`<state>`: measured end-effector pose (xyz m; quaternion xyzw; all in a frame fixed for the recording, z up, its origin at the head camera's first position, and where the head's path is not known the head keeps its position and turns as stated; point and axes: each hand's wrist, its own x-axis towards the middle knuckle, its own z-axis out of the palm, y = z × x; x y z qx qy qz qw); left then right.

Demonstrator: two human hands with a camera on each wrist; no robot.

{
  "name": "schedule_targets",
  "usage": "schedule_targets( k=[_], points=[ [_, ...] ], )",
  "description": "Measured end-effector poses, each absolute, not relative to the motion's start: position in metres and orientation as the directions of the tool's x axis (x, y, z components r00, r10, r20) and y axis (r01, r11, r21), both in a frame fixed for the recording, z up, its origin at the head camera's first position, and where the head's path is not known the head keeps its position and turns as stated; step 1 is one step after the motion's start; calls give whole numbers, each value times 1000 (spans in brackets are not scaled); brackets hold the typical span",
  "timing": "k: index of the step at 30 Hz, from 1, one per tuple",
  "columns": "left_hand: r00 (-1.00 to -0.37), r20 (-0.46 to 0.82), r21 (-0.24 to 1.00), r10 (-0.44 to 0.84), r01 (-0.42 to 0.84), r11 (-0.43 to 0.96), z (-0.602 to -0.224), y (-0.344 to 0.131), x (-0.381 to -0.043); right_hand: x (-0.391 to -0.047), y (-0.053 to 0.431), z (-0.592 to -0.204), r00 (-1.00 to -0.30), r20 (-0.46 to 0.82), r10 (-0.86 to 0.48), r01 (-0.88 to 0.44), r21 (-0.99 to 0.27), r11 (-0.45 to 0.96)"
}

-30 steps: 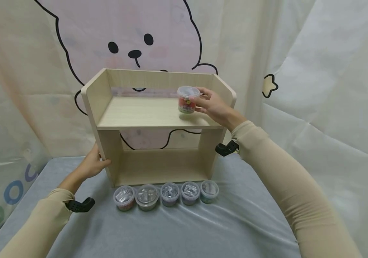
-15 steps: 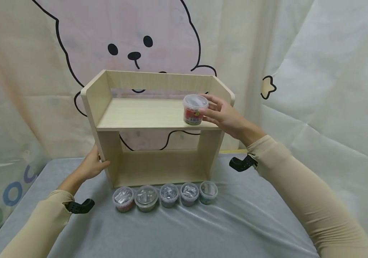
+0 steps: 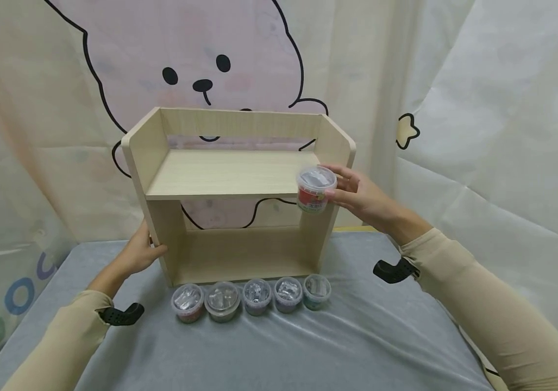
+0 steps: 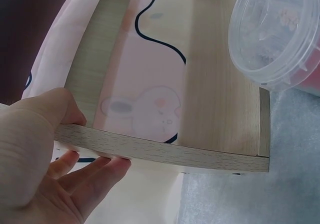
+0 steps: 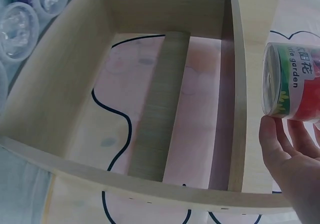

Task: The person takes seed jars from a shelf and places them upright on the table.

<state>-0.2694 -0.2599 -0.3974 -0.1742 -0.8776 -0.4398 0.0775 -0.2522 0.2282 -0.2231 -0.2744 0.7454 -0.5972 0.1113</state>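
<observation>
A pale wooden two-tier shelf (image 3: 225, 171) stands on the cloth. My left hand (image 3: 138, 251) grips its left side panel, thumb on one face and fingers on the other in the left wrist view. My right hand (image 3: 364, 202) holds a clear lidded plastic tub (image 3: 312, 198) with a red and green label. In the head view this tub overlaps the front right corner of the upper board. The right wrist view shows "little garden" lettering on the tub (image 5: 299, 81), with fingers (image 5: 272, 144) against its side. Several similar lidded tubs (image 3: 256, 296) line up before the shelf's base.
Grey-blue cloth (image 3: 259, 353) covers the table, wrinkled at the right front. A pale curtain (image 3: 367, 70) printed with a bear hangs behind the shelf, and more curtain closes both sides. Black straps sit on both wrists.
My right hand has brought the tub from over the upper board forward, down and to the right, to the shelf's front right corner. The left hand keeps its grip on the side panel.
</observation>
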Motion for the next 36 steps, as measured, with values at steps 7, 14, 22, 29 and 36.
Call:
schedule_targets(
  k=[7,14,22,29,36],
  points=[
    [-915,324,741,240,403,537,-398,-259,-270,-238,244,-233,-813,174,-555,-298,-944,140],
    [-917,320,746,237,398,534,-396,-258,-269,-227,257,-245,-798,176,-576,-295,-948,119],
    [-922,303,749,241,386,539,-397,-259,-271,-221,275,-273,-782,157,-604,-294,-946,134],
    [-919,315,740,238,395,545,-395,-260,-274,-225,285,-299,-793,134,-594,-274,-950,151],
    [-924,301,751,238,383,538,-399,-260,-272,-227,292,-325,-803,115,-585,-242,-960,143]
  ],
)
